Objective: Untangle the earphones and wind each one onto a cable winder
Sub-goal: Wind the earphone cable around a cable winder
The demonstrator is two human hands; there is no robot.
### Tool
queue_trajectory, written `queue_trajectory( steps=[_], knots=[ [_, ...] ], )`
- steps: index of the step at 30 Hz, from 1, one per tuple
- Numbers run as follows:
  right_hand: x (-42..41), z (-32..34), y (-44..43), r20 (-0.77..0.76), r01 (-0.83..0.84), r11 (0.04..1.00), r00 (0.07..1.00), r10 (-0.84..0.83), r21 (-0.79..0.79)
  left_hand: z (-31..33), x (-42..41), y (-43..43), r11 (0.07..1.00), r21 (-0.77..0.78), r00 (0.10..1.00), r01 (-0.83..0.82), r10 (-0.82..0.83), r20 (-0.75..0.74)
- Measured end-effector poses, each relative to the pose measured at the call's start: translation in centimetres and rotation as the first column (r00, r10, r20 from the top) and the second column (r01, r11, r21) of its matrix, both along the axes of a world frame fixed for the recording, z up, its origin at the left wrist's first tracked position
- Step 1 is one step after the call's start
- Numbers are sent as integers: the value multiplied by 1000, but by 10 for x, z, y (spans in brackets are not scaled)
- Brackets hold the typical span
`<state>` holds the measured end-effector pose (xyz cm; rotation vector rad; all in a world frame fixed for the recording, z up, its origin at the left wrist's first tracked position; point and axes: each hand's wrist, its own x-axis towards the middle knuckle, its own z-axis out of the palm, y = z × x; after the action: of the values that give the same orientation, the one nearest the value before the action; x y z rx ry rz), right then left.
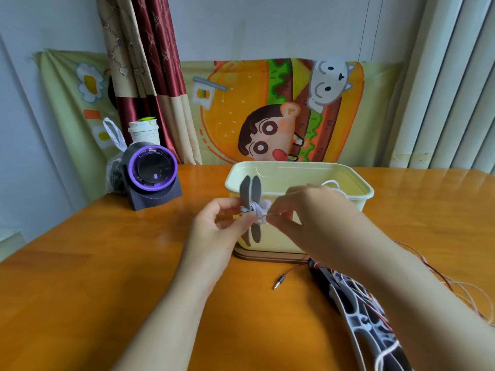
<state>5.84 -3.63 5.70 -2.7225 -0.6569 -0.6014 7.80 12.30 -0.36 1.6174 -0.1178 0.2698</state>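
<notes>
Mid-counter, just before the cream bin (294,170), left hand (217,220) grip pinches the grey cable winder (250,192), white earphone cable (262,210) bunched at its waist; right hand (302,210) grip pinches the strand taut. Keep tension even, turns side by side, no overlaps. Red earphone (280,282) lies nr right edge.

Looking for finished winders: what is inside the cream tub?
Only the bare inner back wall of the cream tub shows, with a white cable looping above its front rim. Its floor is hidden by the front wall, left hand and right hand.
</notes>
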Motion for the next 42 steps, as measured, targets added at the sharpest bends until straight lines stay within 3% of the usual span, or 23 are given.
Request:
queue_trajectory(
  steps=[4,9,13,16,21,24,26,30,34,37,42],
  knots=[
    [3,7,-11,77,-47,995,996,40,85,3,-2,0,984,109,990,140,-139,-23],
    [13,10,-25,72,-121,985,991,113,121,10,-7,6,926,125,934,356,-354,-45],
    [14,11,-32,-70,-206,933,969,236,294,11,-7,15,885,138,895,445,-439,-75],
    [16,11,-35,-180,-284,858,903,389,427,9,-7,19,846,117,853,521,-511,-106],
    [26,1,-41,-271,-259,643,749,605,720,7,-7,18,728,-123,729,675,-683,-41],
    [32,-17,-26,-275,-166,592,766,581,789,7,-8,13,631,-302,669,715,-742,34],
    [30,-27,-9,-268,-110,595,818,509,796,8,-7,11,598,-400,681,695,-726,98],
    [25,-35,10,-292,-28,672,887,358,740,6,3,15,654,-596,843,466,-533,74],
    [25,-35,5,-455,-6,815,827,330,579,11,4,17,684,-669,932,290,-361,34],
    [21,-32,-1,-589,-31,930,766,258,367,14,5,21,677,-711,967,188,-256,11],
    [14,-18,-2,-538,-48,971,825,170,233,5,13,26,695,-717,992,-40,-58,-112]
  ],
)
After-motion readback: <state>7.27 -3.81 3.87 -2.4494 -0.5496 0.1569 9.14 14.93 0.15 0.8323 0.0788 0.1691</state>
